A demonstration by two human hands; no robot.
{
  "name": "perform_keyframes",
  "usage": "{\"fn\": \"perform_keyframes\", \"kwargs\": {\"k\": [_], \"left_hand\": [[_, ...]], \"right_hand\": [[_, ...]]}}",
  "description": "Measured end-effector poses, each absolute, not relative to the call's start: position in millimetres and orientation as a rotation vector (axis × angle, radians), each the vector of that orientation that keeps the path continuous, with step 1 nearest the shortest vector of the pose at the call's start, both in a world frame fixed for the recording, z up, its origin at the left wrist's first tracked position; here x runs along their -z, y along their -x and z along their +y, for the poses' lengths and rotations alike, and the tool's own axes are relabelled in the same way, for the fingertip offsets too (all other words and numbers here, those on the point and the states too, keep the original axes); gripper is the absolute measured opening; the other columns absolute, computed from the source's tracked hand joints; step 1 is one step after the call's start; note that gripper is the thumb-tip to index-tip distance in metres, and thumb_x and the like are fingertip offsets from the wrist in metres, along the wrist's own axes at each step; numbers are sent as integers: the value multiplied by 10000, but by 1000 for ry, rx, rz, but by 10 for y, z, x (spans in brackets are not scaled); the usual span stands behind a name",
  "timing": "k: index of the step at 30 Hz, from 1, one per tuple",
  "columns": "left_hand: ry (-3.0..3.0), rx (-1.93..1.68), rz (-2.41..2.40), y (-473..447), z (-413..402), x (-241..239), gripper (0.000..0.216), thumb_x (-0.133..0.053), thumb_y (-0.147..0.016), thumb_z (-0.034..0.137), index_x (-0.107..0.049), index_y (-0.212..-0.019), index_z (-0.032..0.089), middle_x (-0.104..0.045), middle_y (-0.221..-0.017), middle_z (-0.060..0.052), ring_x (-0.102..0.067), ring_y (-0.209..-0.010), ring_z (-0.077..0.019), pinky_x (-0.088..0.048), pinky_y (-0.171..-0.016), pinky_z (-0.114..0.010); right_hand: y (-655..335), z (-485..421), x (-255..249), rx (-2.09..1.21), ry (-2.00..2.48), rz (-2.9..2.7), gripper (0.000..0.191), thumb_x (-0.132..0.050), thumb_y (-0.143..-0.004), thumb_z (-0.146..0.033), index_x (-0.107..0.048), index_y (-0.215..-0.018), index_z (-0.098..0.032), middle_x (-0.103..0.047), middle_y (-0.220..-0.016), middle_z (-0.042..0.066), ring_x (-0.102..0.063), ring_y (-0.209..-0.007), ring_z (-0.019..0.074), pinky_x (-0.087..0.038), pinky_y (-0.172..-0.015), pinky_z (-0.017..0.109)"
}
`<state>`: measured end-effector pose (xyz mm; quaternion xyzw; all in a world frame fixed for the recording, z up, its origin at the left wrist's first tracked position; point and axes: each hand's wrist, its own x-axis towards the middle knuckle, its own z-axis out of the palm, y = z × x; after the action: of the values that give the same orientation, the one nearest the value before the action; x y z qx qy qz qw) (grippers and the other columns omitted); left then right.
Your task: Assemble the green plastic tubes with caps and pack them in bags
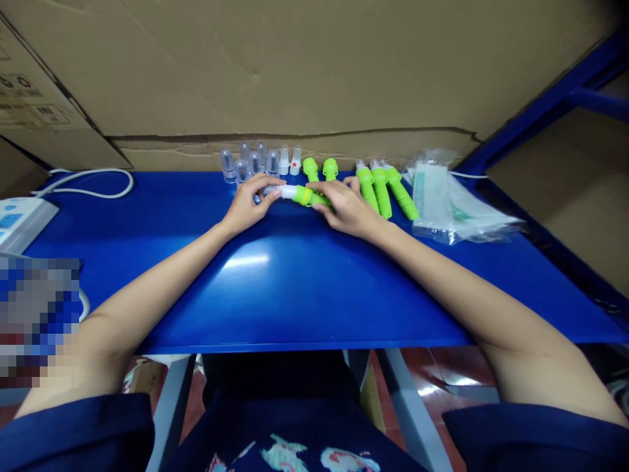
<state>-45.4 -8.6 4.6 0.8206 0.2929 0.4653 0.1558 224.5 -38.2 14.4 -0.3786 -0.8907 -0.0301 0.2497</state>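
Note:
Held level above the blue table [246,288] is a bright green ribbed tube [304,195] with a yellow ring and a white neck. My right hand [351,206] is closed around its green body. At the white end, my left hand [248,204] pinches a clear plastic cap [270,189], partly hidden by the fingers; whether it sits fully on the neck I cannot tell. Behind the left hand stand several clear caps [228,164] and two white nozzle-like pieces [295,162], one with a red dot. Two green end pieces [310,168] are behind the held tube.
Several similar green tubes [381,187] with clear tips lie just right of my right hand. Further right are clear plastic bags [437,200]. A white device [22,223] with a cable is at the left. A cardboard wall [295,72] closes off the table's back edge.

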Motion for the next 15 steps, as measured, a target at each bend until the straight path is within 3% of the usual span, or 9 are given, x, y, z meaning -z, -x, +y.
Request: {"fn": "perform_keyframes", "kwargs": {"k": [15], "left_hand": [[-2434,-1190,825,430,-136,-57,307,-604,-990,358,-757,-1145,142,-757,-1098,-113,-695,-946,-191,-529,-762,-285]], "right_hand": [[-2184,-457,-179,123,1037,-2468,426,-475,-998,-259,-610,-1381,-128,-716,-1213,202,-632,-1065,361,-326,-882,462]]}}
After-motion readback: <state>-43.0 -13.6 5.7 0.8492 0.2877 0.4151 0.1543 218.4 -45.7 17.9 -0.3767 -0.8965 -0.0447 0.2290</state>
